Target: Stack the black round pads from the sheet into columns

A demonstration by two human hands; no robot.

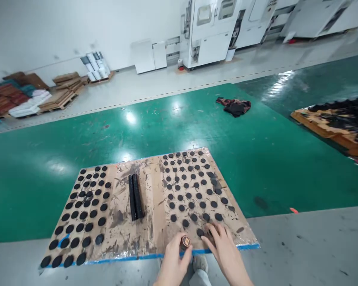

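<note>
My left hand (176, 254) is closed around a short dark cylinder (185, 241), whose copper-coloured end with light stripes faces up. It is over the near edge of a stained cardboard sheet (158, 198). To its right, my right hand (222, 246) reaches down to the sheet, thumb and fingers bent around a dark piece that looks like a black disc, mostly hidden by the fingers. Another black disc (200, 232) lies just left of the thumb. Rows of similar discs cover the sheet's right part, and more discs (88, 227) cover its left part.
Two long black rolls (135, 196) lie mid-sheet. Blue tape (155, 256) edges the sheet. On the green floor (179, 123) lies dark cloth (235, 106); at right is a low pile of black material (349, 119). White machines (211, 35) and stacked pallets (58, 93) line the wall.
</note>
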